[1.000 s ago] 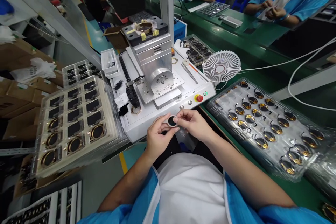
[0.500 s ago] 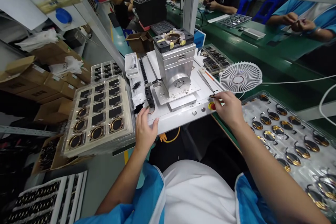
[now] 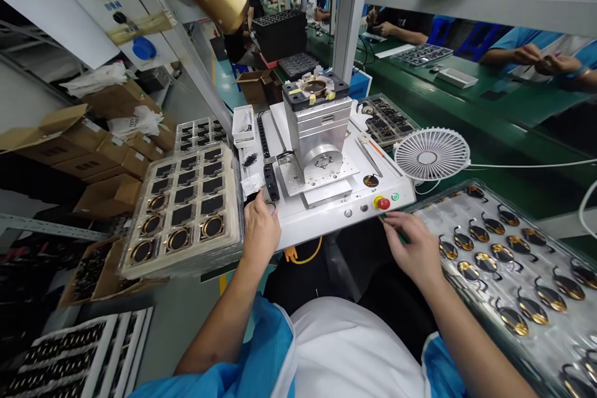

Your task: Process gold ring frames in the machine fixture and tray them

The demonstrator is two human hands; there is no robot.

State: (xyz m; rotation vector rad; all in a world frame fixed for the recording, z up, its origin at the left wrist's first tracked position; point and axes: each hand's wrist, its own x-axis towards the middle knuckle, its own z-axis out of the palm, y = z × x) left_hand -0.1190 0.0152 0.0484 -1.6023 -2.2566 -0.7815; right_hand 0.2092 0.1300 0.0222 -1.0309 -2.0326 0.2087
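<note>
A person's left hand (image 3: pixel 259 230) rests on the front left edge of a white machine base (image 3: pixel 326 214), fingertips reaching a small ring (image 3: pixel 269 202) that lies just in front of a black strip (image 3: pixel 270 180); the fingers are bent loosely and whether they pinch the ring cannot be told. The right hand (image 3: pixel 413 249) hovers palm down with fingers spread and empty, between the base's front right corner and a clear tray of gold round parts (image 3: pixel 513 261). A small dark round part (image 3: pixel 371 181) lies on the base near a red button (image 3: pixel 383 203). A silver fixture block (image 3: pixel 318 130) stands behind. A tray of black squares and gold rings (image 3: pixel 184 208) sits to the left, a white fan (image 3: pixel 431 154) to the right.
</note>
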